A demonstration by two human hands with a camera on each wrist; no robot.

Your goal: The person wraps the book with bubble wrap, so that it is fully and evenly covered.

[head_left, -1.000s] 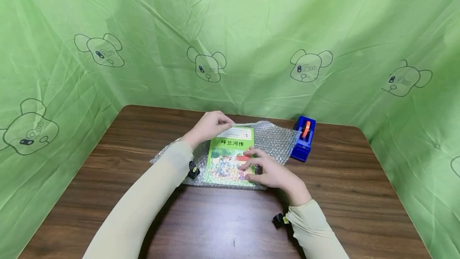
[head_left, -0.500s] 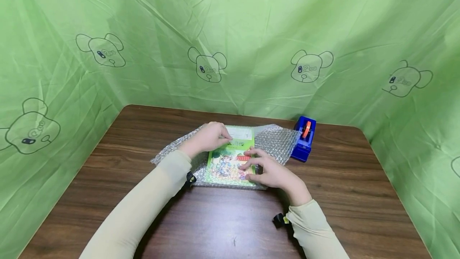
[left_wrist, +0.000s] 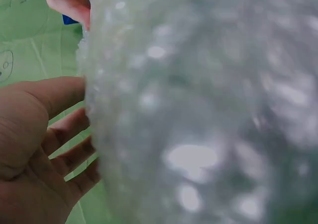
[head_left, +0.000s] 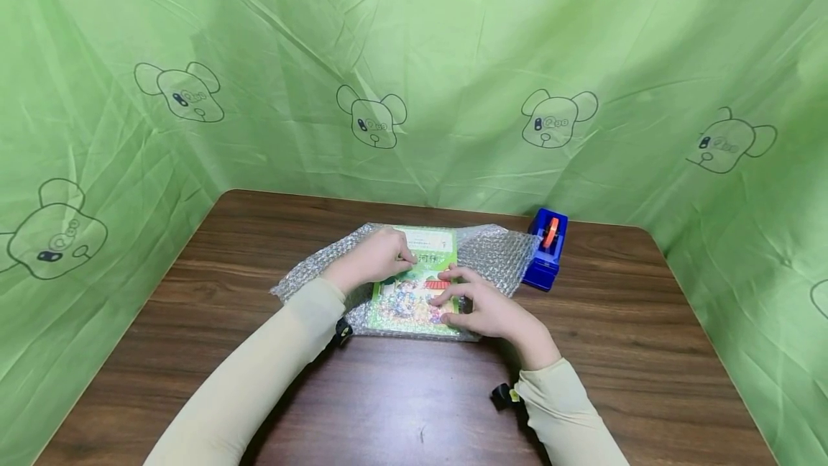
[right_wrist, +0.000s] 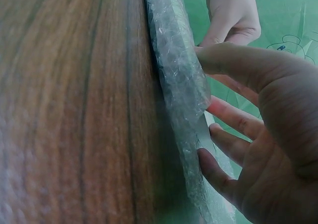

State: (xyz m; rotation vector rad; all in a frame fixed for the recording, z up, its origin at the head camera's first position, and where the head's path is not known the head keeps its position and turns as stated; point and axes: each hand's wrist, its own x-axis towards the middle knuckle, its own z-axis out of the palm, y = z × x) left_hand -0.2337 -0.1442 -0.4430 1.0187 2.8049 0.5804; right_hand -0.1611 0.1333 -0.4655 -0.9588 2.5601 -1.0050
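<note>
A green picture-covered book (head_left: 402, 304) lies in a sheet of bubble wrap (head_left: 494, 257), whose clear layer covers its front. My left hand (head_left: 374, 257) rests over the upper left of the cover. The left wrist view shows the fingers of that hand (left_wrist: 35, 144) stretched out, their tips touching the wrap (left_wrist: 189, 110). On the lower right of the book my right hand (head_left: 488, 308) presses with spread fingers. In the right wrist view its fingertips (right_wrist: 202, 157) touch the wrapped package beside its folded edge (right_wrist: 174, 75).
A blue tape dispenser (head_left: 545, 254) with an orange roll stands at the right, against the corner of the wrap. Everything lies on a brown wooden table (head_left: 621, 351). A green curtain (head_left: 453, 34) with bear drawings encloses the back and sides.
My left hand has come from the far edge of the wrap down onto the book, drawing the layer toward me. My right hand has stayed in place.
</note>
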